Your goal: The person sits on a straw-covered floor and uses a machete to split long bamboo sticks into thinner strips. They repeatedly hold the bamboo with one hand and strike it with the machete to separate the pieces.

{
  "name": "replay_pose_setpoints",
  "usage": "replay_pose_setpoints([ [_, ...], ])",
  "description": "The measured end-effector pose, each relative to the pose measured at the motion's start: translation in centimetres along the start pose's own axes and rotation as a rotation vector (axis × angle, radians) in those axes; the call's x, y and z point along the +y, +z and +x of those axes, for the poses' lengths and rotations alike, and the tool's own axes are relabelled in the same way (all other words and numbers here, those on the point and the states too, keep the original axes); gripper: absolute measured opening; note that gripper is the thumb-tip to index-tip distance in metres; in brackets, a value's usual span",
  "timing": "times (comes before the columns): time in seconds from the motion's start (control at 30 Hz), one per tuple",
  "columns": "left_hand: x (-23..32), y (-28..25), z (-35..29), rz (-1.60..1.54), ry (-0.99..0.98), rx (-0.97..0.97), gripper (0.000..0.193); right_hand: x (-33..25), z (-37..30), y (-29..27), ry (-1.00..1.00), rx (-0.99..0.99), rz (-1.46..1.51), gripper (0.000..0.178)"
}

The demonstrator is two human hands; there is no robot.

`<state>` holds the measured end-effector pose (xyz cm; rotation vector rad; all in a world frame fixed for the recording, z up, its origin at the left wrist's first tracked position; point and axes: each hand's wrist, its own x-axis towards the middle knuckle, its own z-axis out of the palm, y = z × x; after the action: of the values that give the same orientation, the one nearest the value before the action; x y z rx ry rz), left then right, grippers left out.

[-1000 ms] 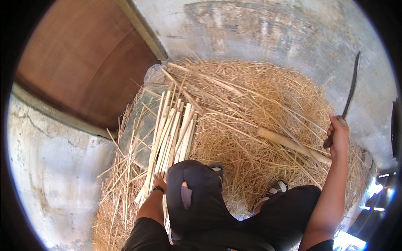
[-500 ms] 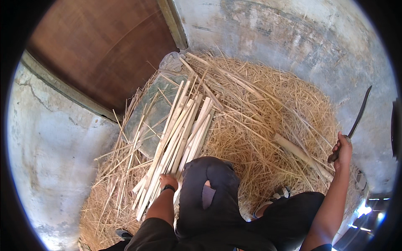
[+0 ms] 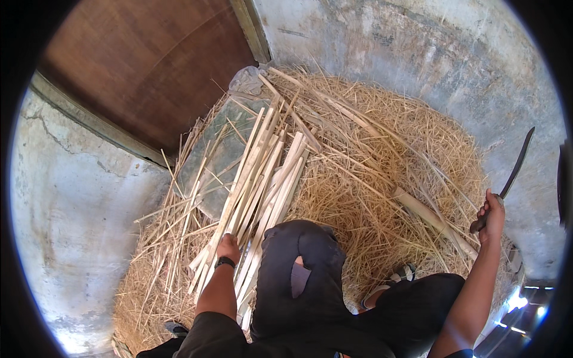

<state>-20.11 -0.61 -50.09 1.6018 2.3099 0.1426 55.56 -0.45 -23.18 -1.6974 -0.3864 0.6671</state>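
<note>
At the right, my right hand (image 3: 493,216) is closed round the handle of a machete (image 3: 518,162). Its dark, slightly curved blade points up and away from me. My left hand (image 3: 228,247), with a dark band on the wrist, is closed on pale split bamboo strips (image 3: 240,186) left of my knee. The fingertips are partly hidden among them. More bamboo strips (image 3: 276,200) lie alongside, between that hand and my leg. Their far ends rest over a flat grey-green slab (image 3: 212,164).
Straw and shavings (image 3: 406,143) cover the floor. A thick bamboo pole (image 3: 430,212) lies there toward my right hand. A brown door panel (image 3: 149,71) stands far left, and a stained wall (image 3: 441,65) curves round behind. A crumpled grey bag (image 3: 246,80) lies by the door frame.
My left hand has moved slightly away from me and to the left along the strips. Some strips shifted with it, widening a gap among them. My right hand and the machete have lowered slightly.
</note>
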Motion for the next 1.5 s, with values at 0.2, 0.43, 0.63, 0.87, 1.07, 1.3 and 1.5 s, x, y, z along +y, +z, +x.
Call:
replay_pose_setpoints([
  [0.2, 6.1, -2.5, -1.7, -0.095, 0.11, 0.179, 0.041, -0.4, -0.5, 0.6, -0.037, 0.001, -0.104, 0.023],
  [0.43, 15.5, -14.0, -0.6, -0.292, 0.363, 0.254, 0.031, -3.0, -4.3, 3.8, -0.182, -0.082, -0.374, 0.024],
  [0.63, 23.5, -23.4, -5.0, -0.484, 0.595, -0.096, 0.026, -4.6, -8.7, 5.9, -0.575, -0.323, -0.608, 0.026],
  [0.87, 26.2, -27.1, -13.9, -0.725, 0.573, -0.735, 0.047, -5.7, -15.1, 8.1, -1.03, -0.683, -0.836, 0.022],
  [1.07, 23.2, -22.8, -17.9, -0.769, 0.501, -0.729, 0.046, -5.5, -13.6, 7.0, -1.009, -0.684, -0.886, 0.019],
  [1.3, 24.2, -21.1, -18.2, -0.654, 0.574, -0.569, 0.044, -5.3, -11.0, 4.1, -0.829, -0.533, -0.865, 0.013],
  [1.5, 22.4, -22.3, -19.9, -0.523, 0.651, -0.526, 0.041, -6.0, -14.3, 5.5, -1.177, -0.603, -0.914, 0.015],
])
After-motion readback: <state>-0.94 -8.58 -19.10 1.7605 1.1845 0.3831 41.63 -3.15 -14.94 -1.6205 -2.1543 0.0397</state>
